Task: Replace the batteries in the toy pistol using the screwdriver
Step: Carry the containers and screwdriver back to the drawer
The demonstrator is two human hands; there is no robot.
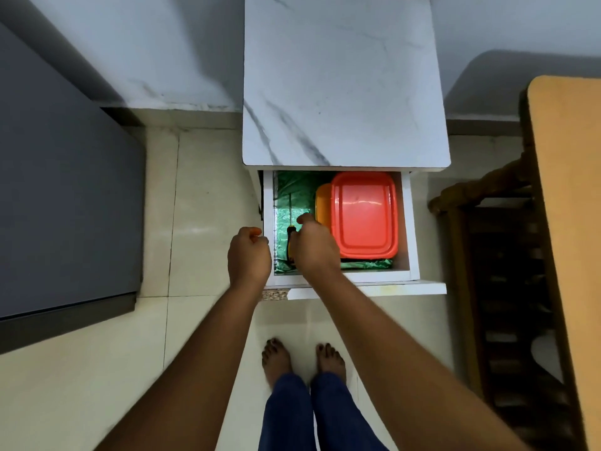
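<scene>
A white drawer [410, 222] stands pulled out from under a marble-topped cabinet [341, 79]. Inside on its left lies a screwdriver [290, 219] with a thin dark shaft and a black and yellow handle, on green lining. My right hand [313, 247] reaches into the drawer and closes around the screwdriver's handle. My left hand [248, 255] hovers at the drawer's left wall, fingers curled with nothing in them. The toy pistol and batteries are not in view.
A red lidded box [366, 213] on top of an orange box [322, 206] fills the drawer's right side. A grey cabinet [65, 206] stands at the left, a wooden table [572, 222] and a dark wooden chair [497, 255] at the right. My bare feet stand on the tiled floor [208, 196].
</scene>
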